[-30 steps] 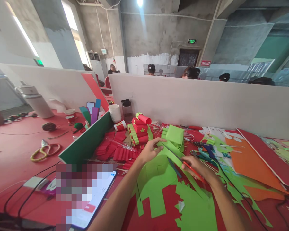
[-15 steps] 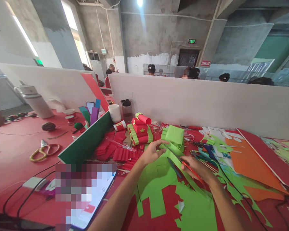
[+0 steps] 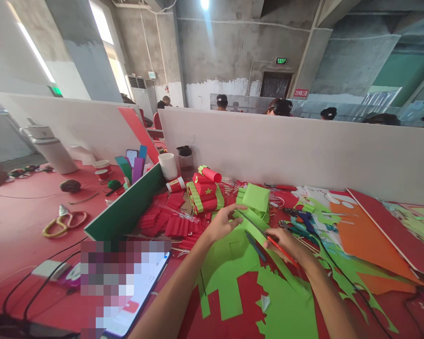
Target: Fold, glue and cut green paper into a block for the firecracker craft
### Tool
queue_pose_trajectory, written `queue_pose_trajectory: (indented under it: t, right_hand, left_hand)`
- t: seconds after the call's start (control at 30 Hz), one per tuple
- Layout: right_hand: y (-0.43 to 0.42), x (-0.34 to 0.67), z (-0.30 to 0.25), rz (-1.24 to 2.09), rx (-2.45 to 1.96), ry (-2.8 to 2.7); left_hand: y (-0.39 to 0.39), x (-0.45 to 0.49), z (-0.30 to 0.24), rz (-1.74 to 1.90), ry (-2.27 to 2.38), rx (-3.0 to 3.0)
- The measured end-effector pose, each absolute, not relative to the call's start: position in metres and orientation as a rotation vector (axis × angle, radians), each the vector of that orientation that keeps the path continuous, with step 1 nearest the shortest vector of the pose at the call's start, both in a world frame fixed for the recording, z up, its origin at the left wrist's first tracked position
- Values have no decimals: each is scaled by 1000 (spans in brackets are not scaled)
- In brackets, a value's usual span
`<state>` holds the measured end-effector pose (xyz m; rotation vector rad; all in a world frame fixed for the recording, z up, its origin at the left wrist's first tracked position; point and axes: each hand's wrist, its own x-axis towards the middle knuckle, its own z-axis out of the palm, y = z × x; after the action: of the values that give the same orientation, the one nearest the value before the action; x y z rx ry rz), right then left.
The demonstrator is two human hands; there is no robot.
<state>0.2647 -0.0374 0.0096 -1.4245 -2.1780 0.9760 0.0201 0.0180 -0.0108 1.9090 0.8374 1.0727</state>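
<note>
My left hand has its fingers and thumb closed around the upper end of a bright green paper strip. In my right hand is a slim red-handled tool with a long, narrow dark blade. Its blade lies along the strip, the tip close to my left fingertips; its exact kind is unclear. Below both hands, a dark blue-grey pen-like stick rests on a notched green paper sheet. Just beyond my fingers sits a green paper-wrapped box.
Left of the box stands a red-and-green paper model among red folded pieces. A lit phone lies at front left, beside a green divider. Orange card, pliers and green scraps cover the right. A white partition closes the back.
Both hands, the strip and the red-handled tool stay almost exactly where they were. Only a very slight shift of the camera view shows.
</note>
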Motion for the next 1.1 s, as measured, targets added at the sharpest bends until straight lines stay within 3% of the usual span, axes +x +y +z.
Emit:
queue_pose_trajectory:
  t: [0.7,1.1]
  right_hand:
    - [-32,267,-3,830,-1379,-2303]
    - [-31,268,-1,918,-1427,-2261]
  left_hand:
    - [11,23,-5,984,778,1967]
    - [10,23,-2,938,790,1893]
